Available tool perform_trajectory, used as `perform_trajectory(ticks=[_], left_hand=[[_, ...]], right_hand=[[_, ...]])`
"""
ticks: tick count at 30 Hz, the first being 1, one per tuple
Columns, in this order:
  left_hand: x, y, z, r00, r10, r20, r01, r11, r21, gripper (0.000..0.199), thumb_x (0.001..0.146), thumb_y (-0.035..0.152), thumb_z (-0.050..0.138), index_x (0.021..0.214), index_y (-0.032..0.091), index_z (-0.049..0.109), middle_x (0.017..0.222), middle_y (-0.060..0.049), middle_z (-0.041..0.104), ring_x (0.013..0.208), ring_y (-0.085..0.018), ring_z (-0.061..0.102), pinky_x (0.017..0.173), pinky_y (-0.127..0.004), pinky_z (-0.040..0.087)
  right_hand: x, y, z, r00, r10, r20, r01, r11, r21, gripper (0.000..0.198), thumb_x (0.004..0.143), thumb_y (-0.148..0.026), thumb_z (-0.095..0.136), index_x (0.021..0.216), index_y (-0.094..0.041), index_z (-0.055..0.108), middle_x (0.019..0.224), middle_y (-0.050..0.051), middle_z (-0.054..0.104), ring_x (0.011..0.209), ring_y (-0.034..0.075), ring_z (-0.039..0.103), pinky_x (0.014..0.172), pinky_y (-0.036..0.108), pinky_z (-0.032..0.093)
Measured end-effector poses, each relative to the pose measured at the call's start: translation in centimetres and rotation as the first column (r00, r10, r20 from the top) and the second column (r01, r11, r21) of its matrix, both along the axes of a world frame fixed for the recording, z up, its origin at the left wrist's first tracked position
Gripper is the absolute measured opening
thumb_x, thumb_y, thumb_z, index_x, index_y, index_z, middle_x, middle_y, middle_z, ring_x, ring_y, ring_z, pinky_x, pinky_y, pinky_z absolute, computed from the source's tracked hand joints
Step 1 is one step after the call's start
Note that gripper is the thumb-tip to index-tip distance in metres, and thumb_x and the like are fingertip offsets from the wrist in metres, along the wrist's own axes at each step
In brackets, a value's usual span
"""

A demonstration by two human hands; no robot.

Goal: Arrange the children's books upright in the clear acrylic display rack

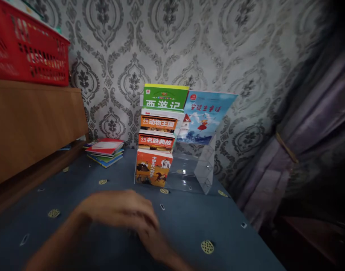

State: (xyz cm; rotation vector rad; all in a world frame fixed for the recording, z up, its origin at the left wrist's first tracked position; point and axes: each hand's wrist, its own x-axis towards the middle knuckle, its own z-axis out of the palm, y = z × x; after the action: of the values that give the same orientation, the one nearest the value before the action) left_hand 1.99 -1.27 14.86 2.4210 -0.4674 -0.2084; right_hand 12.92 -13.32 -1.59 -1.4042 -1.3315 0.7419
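Note:
My left hand (118, 209) and my right hand (154, 241) meet low over the table, the left lying across the right. Both are smeared by motion, and the right fingers are mostly hidden; I make out nothing held. Beyond them stands a clear tiered book rack (203, 171). Its left column holds an orange book (154, 169) at the bottom, then a red-banded book (157, 141), an orange-banded book (159, 122) and a green book (165, 96) at the top. A blue picture book (204, 116) leans in the top right tier.
A small stack of books (106, 148) lies at the table's back left. Beside it stands a wooden cabinet (37, 124) with a red plastic basket (45, 52) on top. The dark blue patterned tablecloth (189, 218) reaches the wall; a purple curtain (276, 169) hangs at the right.

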Motion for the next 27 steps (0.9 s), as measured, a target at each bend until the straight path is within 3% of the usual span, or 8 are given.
perform_trajectory(ticks=[2,3,4,5,6,8,13,27], left_hand=[[-0.4,4.7,-1.0,0.958,0.286,0.017,-0.287,0.955,0.074,0.04,0.099,0.047,0.041,0.109,0.022,0.071,0.103,-0.007,0.076,0.096,-0.021,0.07,0.085,-0.028,0.053],[-0.4,7.2,-1.9,0.883,0.468,0.04,-0.465,0.859,0.213,0.038,0.1,0.043,0.041,0.103,0.021,0.071,0.099,-0.007,0.075,0.093,-0.022,0.07,0.084,-0.029,0.053],[-0.4,9.5,-2.9,0.748,0.651,0.132,-0.642,0.658,0.393,0.035,0.1,0.039,0.04,0.101,0.02,0.07,0.1,-0.009,0.075,0.095,-0.024,0.069,0.085,-0.032,0.053],[-0.3,11.7,-4.0,0.551,0.765,0.333,-0.793,0.355,0.496,0.033,0.1,0.033,0.04,0.109,0.021,0.069,0.11,-0.011,0.073,0.105,-0.027,0.068,0.092,-0.037,0.052],[-0.1,13.6,-5.1,0.439,0.796,0.416,-0.838,0.197,0.509,0.037,0.098,0.024,0.038,0.123,0.018,0.064,0.126,-0.019,0.067,0.119,-0.034,0.062,0.098,-0.049,0.048],[0.3,16.4,-6.9,0.358,0.798,0.485,-0.858,0.077,0.508,0.051,0.094,0.013,0.033,0.142,0.013,0.05,0.148,-0.027,0.05,0.137,-0.041,0.047,0.104,-0.065,0.04],[1.4,20.0,-8.9,0.344,0.777,0.528,-0.849,0.017,0.528,0.073,0.086,0.004,0.034,0.158,0.016,0.031,0.161,-0.026,0.034,0.15,-0.041,0.029,0.108,-0.074,0.029],[1.3,22.5,-8.6,0.46,0.718,0.523,-0.775,0.036,0.631,0.058,0.091,0.004,0.031,0.144,0.021,0.051,0.138,-0.022,0.061,0.126,-0.037,0.059,0.109,-0.068,0.026]], right_hand=[[-0.7,0.2,-0.3,0.999,0.015,-0.03,-0.016,0.999,-0.028,0.062,0.095,-0.075,0.035,0.094,-0.026,0.072,0.08,0.006,0.069,0.079,0.025,0.067,0.072,0.038,0.051],[-0.9,0.2,-0.4,0.998,0.024,-0.054,-0.026,0.999,-0.04,0.065,0.096,-0.076,0.033,0.093,-0.023,0.071,0.078,0.006,0.068,0.073,0.022,0.065,0.069,0.035,0.051],[-1.1,0.2,-0.5,0.996,0.034,-0.078,-0.038,0.998,-0.047,0.067,0.095,-0.077,0.033,0.093,-0.02,0.07,0.076,0.005,0.067,0.069,0.019,0.064,0.066,0.032,0.049],[-1.2,0.2,-0.5,0.994,0.041,-0.101,-0.046,0.998,-0.051,0.068,0.094,-0.078,0.035,0.093,-0.019,0.069,0.074,0.005,0.066,0.067,0.017,0.062,0.064,0.029,0.048],[-1.2,0.2,-0.6,0.992,0.04,-0.119,-0.046,0.998,-0.048,0.068,0.093,-0.079,0.036,0.094,-0.018,0.068,0.074,0.005,0.066,0.066,0.016,0.062,0.063,0.028,0.048],[-1.2,0.1,-0.7,0.986,0.035,-0.16,-0.043,0.998,-0.049,0.067,0.093,-0.079,0.038,0.096,-0.018,0.068,0.073,0.004,0.066,0.064,0.015,0.061,0.061,0.027,0.047],[-1.0,0.2,-1.1,0.982,0.015,-0.186,-0.026,0.998,-0.054,0.066,0.094,-0.077,0.039,0.097,-0.018,0.068,0.071,0.004,0.066,0.063,0.015,0.061,0.06,0.026,0.047],[-0.9,0.4,-1.5,0.979,0.033,-0.199,-0.047,0.997,-0.068,0.069,0.093,-0.079,0.037,0.096,-0.017,0.067,0.071,0.004,0.064,0.061,0.014,0.059,0.061,0.026,0.046]])
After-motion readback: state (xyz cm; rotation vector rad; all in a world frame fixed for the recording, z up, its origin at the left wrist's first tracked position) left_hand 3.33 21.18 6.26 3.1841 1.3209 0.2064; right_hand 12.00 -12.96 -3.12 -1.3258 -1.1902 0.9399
